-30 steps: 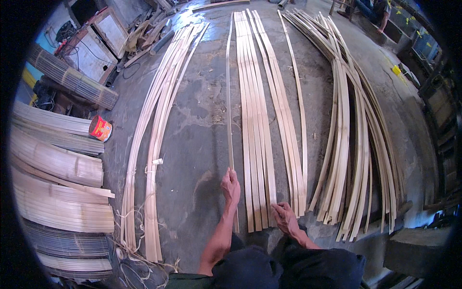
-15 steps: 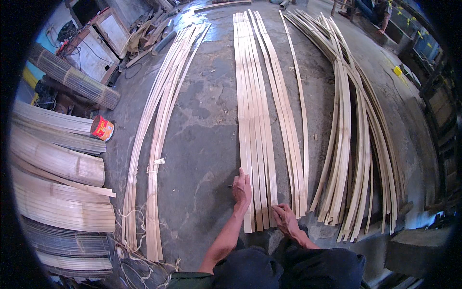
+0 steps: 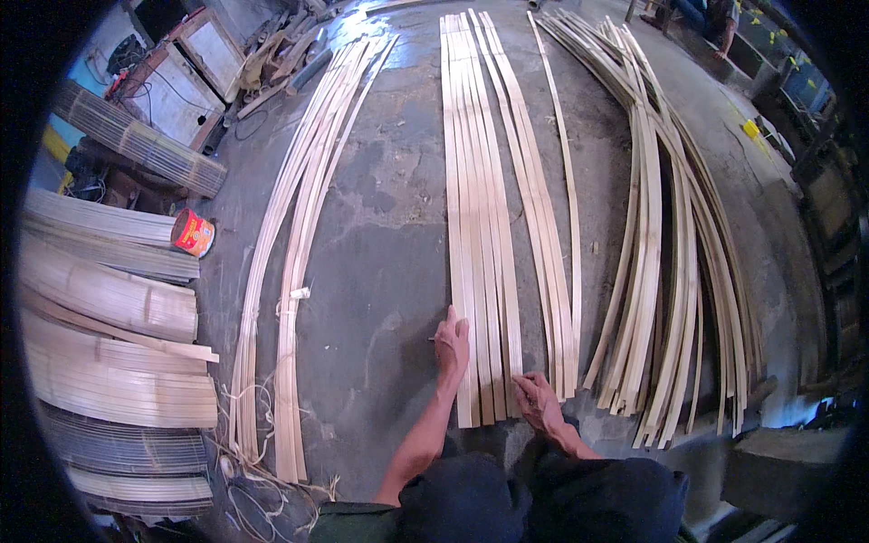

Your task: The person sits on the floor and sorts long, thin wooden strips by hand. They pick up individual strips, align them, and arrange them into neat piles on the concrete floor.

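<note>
A person crouched on a concrete floor (image 3: pixel 389 253), both hands on a flat row of pale bamboo strips (image 3: pixel 475 226) that ran from the floor's near edge toward its far edge. The left hand (image 3: pixel 452 342) lay open, palm down, on the row's leftmost strip; the right hand (image 3: pixel 539 403) rested with fingers spread on the near ends of the strips, gripping nothing. Three groups of strips lay on the floor: the centre row, a loose bundle (image 3: pixel 294 271) well apart on the left, and a curved heap (image 3: pixel 665 262) to the right; single strips were too many to count exactly. One red tin (image 3: pixel 193 233) stood near the floor's left edge, beside stacked split bamboo (image 3: pixel 109 308).
</note>
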Available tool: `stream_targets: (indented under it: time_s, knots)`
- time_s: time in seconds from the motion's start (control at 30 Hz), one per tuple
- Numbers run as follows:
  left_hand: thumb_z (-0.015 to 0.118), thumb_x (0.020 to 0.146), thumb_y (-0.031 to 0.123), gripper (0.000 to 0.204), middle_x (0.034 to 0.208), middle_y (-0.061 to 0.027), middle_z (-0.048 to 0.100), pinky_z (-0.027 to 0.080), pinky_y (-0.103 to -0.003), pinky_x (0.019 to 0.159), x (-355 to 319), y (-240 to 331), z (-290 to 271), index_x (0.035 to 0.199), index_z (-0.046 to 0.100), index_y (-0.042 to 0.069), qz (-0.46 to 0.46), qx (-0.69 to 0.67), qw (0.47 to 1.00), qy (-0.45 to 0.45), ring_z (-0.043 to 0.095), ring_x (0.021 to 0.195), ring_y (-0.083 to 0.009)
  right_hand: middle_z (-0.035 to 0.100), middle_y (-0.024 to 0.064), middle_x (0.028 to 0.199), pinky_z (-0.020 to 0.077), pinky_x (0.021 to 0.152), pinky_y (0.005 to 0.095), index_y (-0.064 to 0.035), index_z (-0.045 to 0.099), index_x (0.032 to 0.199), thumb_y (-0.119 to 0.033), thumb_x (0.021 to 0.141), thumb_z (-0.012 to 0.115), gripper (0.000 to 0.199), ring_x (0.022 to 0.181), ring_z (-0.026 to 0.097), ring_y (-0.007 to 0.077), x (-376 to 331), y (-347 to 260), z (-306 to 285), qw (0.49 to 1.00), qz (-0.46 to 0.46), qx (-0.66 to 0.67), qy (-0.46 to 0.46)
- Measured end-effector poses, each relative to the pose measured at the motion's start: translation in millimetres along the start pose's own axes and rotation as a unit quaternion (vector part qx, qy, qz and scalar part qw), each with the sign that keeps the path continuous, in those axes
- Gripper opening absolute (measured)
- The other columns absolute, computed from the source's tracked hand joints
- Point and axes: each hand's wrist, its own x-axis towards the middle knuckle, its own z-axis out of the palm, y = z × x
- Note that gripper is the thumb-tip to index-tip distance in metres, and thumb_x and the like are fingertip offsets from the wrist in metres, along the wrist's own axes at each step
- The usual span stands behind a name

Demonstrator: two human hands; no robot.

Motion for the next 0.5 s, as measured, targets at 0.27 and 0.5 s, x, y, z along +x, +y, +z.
stream_targets:
  time_s: [0.27, 0.5]
  knots:
    - [0.061, 0.092, 0.025, 0.053, 0.093, -0.0219, 0.063, 0.048, -0.042, 0.085, 2.1, 0.8, -1.8, 0.137, 0.05, -0.002, -0.015, -0.008, 1.0, 0.003, 0.063, 0.09, -0.0348, 0.059, 0.0164, 0.104, 0.051, 0.078, 0.0371, -0.0039, 0.064, 0.118, -0.007, 0.092, 0.06, 0.027, 0.091, 0.061, 0.0319, 2.2, -2.4, -1.6, 0.999, -0.007, -0.028, -0.023]
    - [0.058, 0.094, 0.026, 0.053, 0.094, -0.0227, 0.06, 0.048, -0.045, 0.081, -0.5, 4.1, -1.6, 0.141, 0.048, 0.004, -0.017, 0.007, 1.0, -0.005, 0.062, 0.091, -0.0354, 0.057, 0.0152, 0.108, 0.0522, 0.075, 0.0387, -0.0081, 0.062, 0.119, -0.006, 0.09, 0.059, 0.029, 0.089, 0.062, 0.032, 0.4, -4.4, -3.2, 0.998, -0.002, -0.049, -0.031]
